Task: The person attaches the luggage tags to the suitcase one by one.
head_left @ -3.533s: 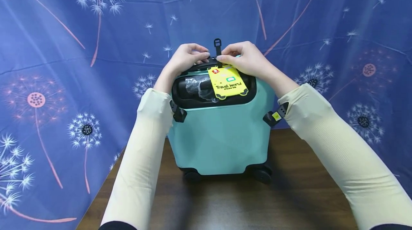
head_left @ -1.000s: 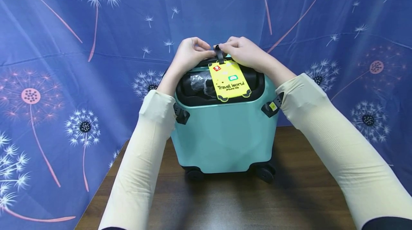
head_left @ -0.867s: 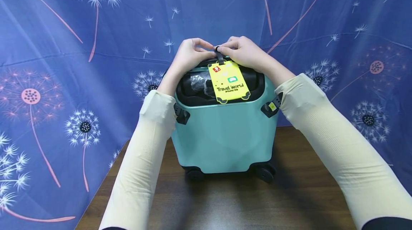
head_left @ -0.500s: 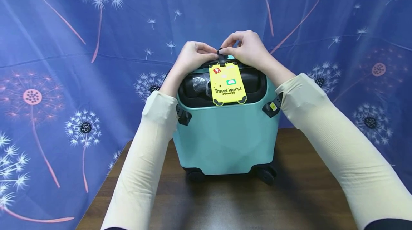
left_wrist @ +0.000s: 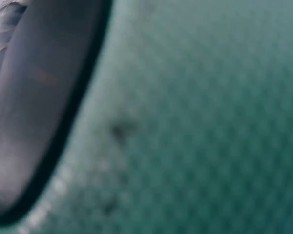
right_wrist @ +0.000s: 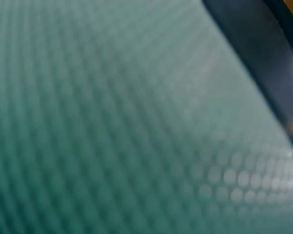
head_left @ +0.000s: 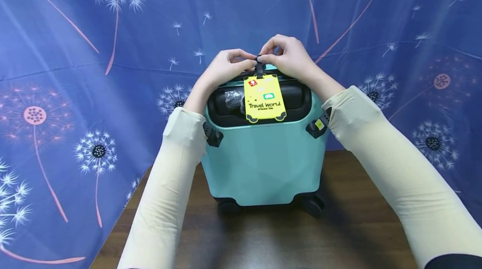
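Though its strap (head_left: 260,70) is partly hidden, the tag (head_left: 265,98) hangs lengthwise.

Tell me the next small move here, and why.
Probably draw the black strap a little tighter with the right grip while the left grip steadies it: both meet at its top, and the yellow tag hangs from it in front of the suitcase. Whether it is fastened is hidden.

Suitcase (head_left: 263,164): on the table (head_left: 271,239), before the cloth (head_left: 150,22).
Tag (head_left: 265,103): on the strap (head_left: 260,70), before the recess (head_left: 296,101).
Plastic wrap (head_left: 234,98): in the recess, left of the tag from here.
Left hand (head_left: 226,67): left of the strap.
Right hand (head_left: 291,57): right of the strap.
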### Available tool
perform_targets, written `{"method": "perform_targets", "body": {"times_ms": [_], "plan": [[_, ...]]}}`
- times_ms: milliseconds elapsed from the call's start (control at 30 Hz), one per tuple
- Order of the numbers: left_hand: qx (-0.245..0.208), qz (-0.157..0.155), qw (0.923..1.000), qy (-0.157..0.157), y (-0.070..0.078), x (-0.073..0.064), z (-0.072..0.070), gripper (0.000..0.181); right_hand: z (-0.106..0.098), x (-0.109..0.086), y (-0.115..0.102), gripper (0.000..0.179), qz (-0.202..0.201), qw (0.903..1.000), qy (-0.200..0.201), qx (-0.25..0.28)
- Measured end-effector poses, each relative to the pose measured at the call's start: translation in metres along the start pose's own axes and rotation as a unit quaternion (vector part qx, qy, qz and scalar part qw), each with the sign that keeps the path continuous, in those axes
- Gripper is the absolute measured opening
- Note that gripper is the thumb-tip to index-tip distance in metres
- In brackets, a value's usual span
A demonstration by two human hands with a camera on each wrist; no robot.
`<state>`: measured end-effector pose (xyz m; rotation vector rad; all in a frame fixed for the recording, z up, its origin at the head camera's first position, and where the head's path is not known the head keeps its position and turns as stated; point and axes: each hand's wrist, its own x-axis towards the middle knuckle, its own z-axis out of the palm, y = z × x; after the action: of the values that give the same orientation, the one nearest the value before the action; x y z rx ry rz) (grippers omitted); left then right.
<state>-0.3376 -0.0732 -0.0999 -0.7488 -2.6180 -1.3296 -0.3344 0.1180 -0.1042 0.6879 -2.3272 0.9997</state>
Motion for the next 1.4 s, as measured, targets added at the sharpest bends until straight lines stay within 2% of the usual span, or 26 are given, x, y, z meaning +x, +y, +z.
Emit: {"method": "perform_targets", "body": {"times_ms": [233,700,933,1033,1233,1400], "plan": [[0.010,0.007,0.9998,-0.012,0.000,0.001,0.002,0.032,0.000,0.000,0.002,0.018,0.012,0.9998,0.000,0.015],[0.045,0.015,0.9988,-0.010,0.000,0.001,0.004,0.027,0.005,0.004,-0.003,0.016,-0.018,0.9996,0.023,0.002],[0.049,0.015,0.9986,-0.014,0.000,0.002,0.003,0.043,0.009,0.005,-0.007,0.015,-0.006,0.9995,0.009,0.029],[0.055,0.019,0.9982,-0.016,0.001,0.002,0.001,0.043,0.009,0.005,-0.008,0.014,-0.003,0.9990,0.011,0.044],[0.067,0.003,0.9972,-0.033,0.003,0.003,0.001,0.030,0.011,0.004,-0.004,0.013,-0.025,0.9988,0.029,0.029],[0.075,-0.001,0.9959,-0.051,0.003,0.002,0.000,0.033,0.012,0.005,-0.004,0.014,0.000,0.9985,0.039,0.038]]}}
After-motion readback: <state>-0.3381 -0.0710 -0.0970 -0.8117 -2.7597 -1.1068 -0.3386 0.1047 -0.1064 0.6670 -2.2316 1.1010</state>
